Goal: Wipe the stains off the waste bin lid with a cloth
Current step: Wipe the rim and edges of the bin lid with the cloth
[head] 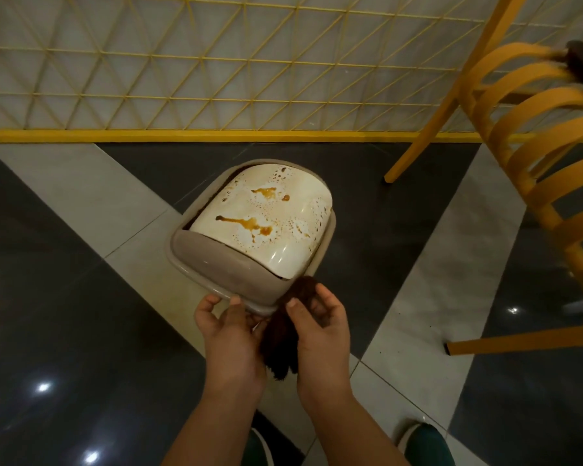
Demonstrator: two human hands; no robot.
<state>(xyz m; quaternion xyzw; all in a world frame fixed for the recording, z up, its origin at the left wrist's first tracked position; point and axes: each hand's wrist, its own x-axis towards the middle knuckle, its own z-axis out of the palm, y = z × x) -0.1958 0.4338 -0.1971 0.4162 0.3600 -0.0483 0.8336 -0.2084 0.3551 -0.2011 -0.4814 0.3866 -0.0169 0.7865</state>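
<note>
Waste bin lid (266,216), cream and domed, sits in a grey-brown frame (212,264) on the tiled floor (81,203), streaked with brown stains (249,225). From the head view, the bin body below is hidden. Both hands meet at the frame's near edge. The left hand (228,334) has fingers loosely curled, thumb on the rim. The right hand (320,326) is half open, a dark brown cloth (283,334) hanging between the 2 palms; which hand grips it is unclear. A yellow chair (532,169) is cut off at right.
</note>
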